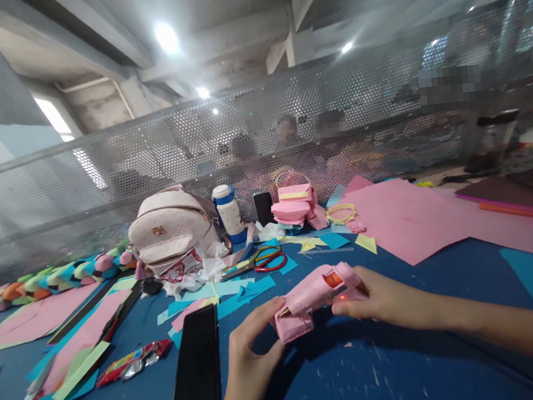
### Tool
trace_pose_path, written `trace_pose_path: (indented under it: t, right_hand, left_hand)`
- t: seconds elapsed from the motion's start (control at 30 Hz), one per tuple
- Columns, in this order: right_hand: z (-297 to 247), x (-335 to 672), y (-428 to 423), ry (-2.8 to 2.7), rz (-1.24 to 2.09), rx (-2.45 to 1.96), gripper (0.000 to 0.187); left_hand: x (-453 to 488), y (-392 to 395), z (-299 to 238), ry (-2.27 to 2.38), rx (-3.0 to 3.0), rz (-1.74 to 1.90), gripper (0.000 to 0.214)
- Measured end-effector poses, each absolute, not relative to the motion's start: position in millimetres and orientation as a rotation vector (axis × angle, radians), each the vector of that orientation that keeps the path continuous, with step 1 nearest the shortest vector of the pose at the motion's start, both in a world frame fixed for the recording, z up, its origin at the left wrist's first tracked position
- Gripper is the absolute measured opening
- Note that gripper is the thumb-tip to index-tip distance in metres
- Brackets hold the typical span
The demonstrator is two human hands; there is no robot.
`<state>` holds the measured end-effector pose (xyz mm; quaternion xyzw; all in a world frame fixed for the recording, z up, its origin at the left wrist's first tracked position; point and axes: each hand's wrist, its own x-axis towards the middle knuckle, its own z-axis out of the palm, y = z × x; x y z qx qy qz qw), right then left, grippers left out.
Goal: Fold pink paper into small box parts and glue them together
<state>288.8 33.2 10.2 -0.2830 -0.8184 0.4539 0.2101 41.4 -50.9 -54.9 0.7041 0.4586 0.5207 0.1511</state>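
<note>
My right hand [380, 302] is closed round the handle of a pink glue gun [315, 291], which has an orange patch and a lit red light. Its metal nozzle points left, over a small folded pink paper box [295, 329]. The fingers and thumb of my left hand [253, 352] hold that box from the left side, just above the blue table. I cannot tell whether the nozzle touches the paper. Just left of my left hand lies a black smartphone [195, 364].
Scissors [258, 262] and paper scraps lie beyond my hands. A pale backpack [172, 228], a bottle [229, 213] and a pink paper construction [295, 203] stand before a perforated metal screen [172, 152]. Large pink sheets [404, 212] spread at right. Wrapped snacks [134, 362] lie left. People sit behind the screen.
</note>
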Motion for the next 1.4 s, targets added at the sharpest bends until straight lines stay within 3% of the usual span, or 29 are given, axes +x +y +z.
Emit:
trace_pose_path:
  t: [1.4]
  right_hand:
    - [4.9, 301.8, 35.3, -2.189, 1.360, -0.979, 0.049]
  left_hand:
    - [43.1, -50.0, -50.8, 1.273, 2.083, 1.536, 0.039]
